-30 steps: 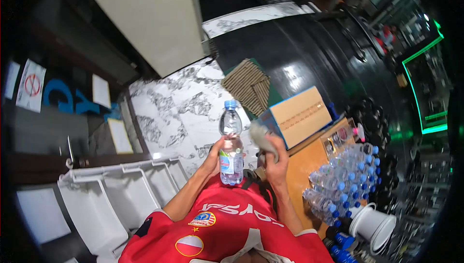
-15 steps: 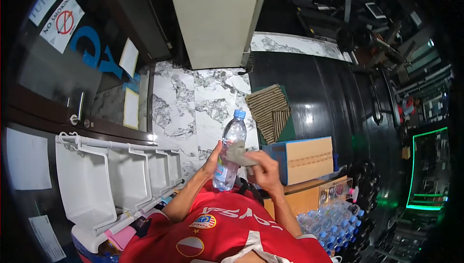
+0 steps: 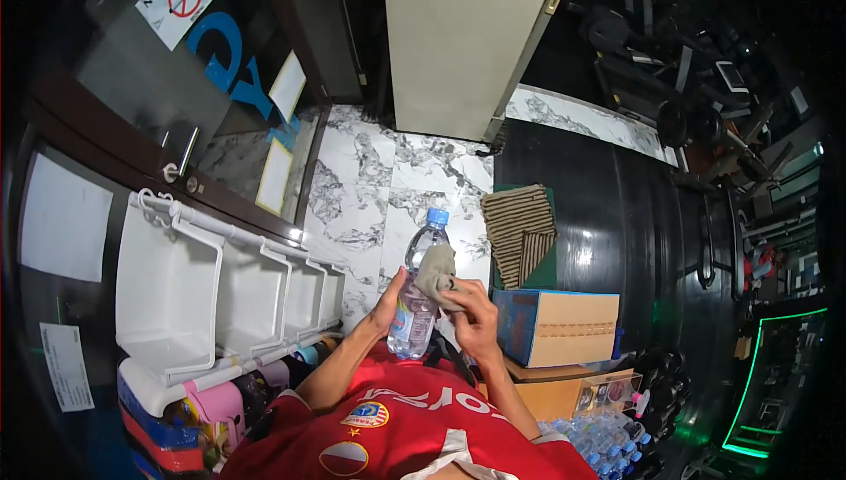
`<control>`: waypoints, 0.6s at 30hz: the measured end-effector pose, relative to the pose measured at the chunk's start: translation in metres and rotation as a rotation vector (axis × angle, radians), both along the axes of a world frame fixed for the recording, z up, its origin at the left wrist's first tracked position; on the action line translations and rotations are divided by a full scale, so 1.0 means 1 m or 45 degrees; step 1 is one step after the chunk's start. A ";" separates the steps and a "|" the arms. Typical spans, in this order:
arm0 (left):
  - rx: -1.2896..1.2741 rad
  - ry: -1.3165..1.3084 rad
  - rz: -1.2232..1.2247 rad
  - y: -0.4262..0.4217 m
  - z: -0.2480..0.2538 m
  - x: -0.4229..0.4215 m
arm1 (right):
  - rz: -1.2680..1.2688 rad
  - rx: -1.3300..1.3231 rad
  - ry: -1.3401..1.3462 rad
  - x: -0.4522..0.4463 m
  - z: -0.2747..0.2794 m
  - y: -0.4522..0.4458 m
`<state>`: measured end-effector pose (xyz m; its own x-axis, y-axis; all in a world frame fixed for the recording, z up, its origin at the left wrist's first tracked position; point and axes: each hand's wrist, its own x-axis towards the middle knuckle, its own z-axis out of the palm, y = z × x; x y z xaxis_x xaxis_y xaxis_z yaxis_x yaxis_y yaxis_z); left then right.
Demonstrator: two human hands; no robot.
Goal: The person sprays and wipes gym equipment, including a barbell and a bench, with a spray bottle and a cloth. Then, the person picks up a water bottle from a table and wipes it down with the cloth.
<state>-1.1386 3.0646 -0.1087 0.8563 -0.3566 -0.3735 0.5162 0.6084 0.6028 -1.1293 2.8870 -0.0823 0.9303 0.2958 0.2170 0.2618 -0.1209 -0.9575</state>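
A clear plastic bottle (image 3: 411,323) with a blue cap and a label stands nearly upright in front of the red shirt, its top leaning slightly right. My left hand (image 3: 388,305) is wrapped round its left side. In my right hand (image 3: 472,314) is a bunched grey cloth (image 3: 435,274), pressed against the upper right part of the bottle. The cloth hides some of the bottle's side, and the bottle hides most of my left fingers.
White shelf bins (image 3: 167,290) stand at the left, beside a dark glass door (image 3: 132,83). To the right are a cardboard box (image 3: 573,326) on a wooden counter, several bottles (image 3: 604,445) and a striped mat (image 3: 515,224) on the floor.
The view has swung right, showing more of the bins and less of the bottles at the right. My right hand has brought the cloth from beside the bottle onto it.
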 end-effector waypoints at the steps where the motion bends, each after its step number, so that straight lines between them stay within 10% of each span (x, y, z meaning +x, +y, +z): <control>1: -0.015 0.002 -0.005 0.001 -0.004 -0.008 | 0.007 0.007 0.005 -0.003 0.000 -0.002; 8: 0.148 -0.226 0.202 -0.008 -0.018 -0.072 | 0.157 -0.343 -0.822 -0.023 0.003 0.012; 16: 0.148 -0.142 0.026 0.022 -0.004 -0.107 | 0.032 0.137 -0.534 -0.047 -0.033 0.025; 18: 0.364 -0.296 0.017 0.024 0.002 -0.120 | -0.429 0.429 0.014 -0.053 -0.036 0.036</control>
